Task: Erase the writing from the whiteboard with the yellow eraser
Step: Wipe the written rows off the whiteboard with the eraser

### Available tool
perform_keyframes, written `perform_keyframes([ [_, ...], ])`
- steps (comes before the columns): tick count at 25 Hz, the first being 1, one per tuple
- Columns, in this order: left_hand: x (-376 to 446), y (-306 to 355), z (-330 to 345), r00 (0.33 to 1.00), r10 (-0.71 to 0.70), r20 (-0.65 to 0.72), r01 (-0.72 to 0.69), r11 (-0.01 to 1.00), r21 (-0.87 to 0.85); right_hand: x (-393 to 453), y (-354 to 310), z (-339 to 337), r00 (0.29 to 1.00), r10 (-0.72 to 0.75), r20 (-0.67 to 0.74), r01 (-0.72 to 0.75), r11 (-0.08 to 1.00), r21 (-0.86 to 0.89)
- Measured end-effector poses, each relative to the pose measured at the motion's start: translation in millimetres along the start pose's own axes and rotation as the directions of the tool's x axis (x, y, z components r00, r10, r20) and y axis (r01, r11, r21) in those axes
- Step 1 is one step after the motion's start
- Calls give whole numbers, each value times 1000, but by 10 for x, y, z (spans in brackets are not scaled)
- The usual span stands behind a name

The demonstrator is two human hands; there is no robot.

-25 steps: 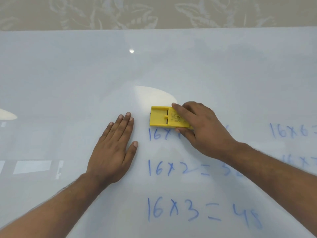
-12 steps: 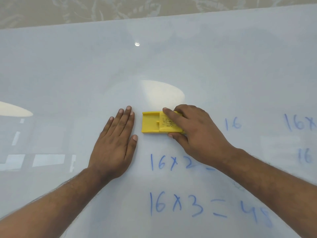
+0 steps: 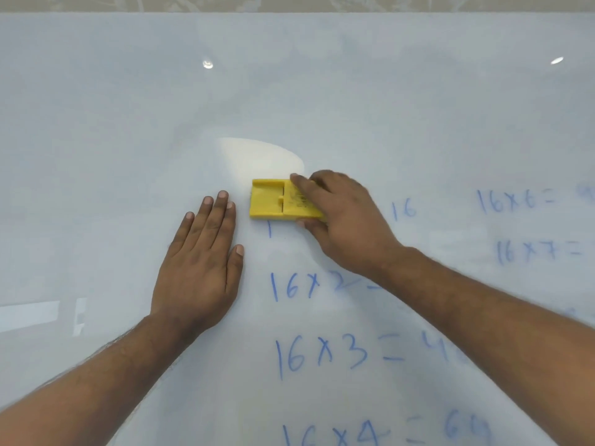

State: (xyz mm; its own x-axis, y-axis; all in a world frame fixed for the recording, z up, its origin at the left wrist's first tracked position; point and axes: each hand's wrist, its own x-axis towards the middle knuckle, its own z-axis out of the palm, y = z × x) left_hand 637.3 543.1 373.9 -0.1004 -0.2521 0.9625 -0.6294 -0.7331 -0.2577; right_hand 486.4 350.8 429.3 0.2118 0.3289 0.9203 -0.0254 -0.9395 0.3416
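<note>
The whiteboard (image 3: 128, 123) fills the view and carries blue handwritten sums. My right hand (image 3: 344, 220) grips the yellow eraser (image 3: 270, 201) and presses it flat on the board at the top of the left column. A short blue stroke (image 3: 269, 229) shows just below the eraser, and a blue "16" (image 3: 404, 209) stands to the right of my hand. Lines "16x2" (image 3: 294, 286), "16x3=4" (image 3: 322, 355) and "16x4=6" (image 3: 338, 436) run below. My left hand (image 3: 199, 265) lies flat on the board, fingers together, left of the eraser.
A second column of blue sums, "16x6=" (image 3: 512, 201) and "16x7=" (image 3: 534, 254), is at the right edge. A beige patterned surface (image 3: 289, 3) lies beyond the board's far edge. Light glare (image 3: 260, 156) sits above the eraser.
My right hand has rubbed the eraser across the top line; "16x1" at its left is gone except one short stroke. The left hand has stayed flat on the board.
</note>
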Motion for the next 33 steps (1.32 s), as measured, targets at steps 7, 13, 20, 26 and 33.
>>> perform_keyframes([
  [7, -43, -9, -13, 1000, 4, -10, -4, 1000, 9, -350, 92, -109, 987, -114, 111, 123, 989, -79],
  [13, -50, -25, 24, 999, 29, -14, -29, 1000, 4, 67, 119, -75, 999, -43, 21, 43, 998, -36],
  [20, -66, -1, 13, 1000, -9, 20, 8, 1000, 11, -348, 231, -135, 977, -173, 126, 179, 983, -32],
  [26, -178, 108, 38, 998, -70, 9, 70, 998, 1, -282, 569, -339, 999, -20, 27, 22, 997, -70],
  [33, -231, 74, 34, 999, 17, 36, -17, 1000, 15, -391, 218, -34, 999, -33, 5, 32, 999, 15],
])
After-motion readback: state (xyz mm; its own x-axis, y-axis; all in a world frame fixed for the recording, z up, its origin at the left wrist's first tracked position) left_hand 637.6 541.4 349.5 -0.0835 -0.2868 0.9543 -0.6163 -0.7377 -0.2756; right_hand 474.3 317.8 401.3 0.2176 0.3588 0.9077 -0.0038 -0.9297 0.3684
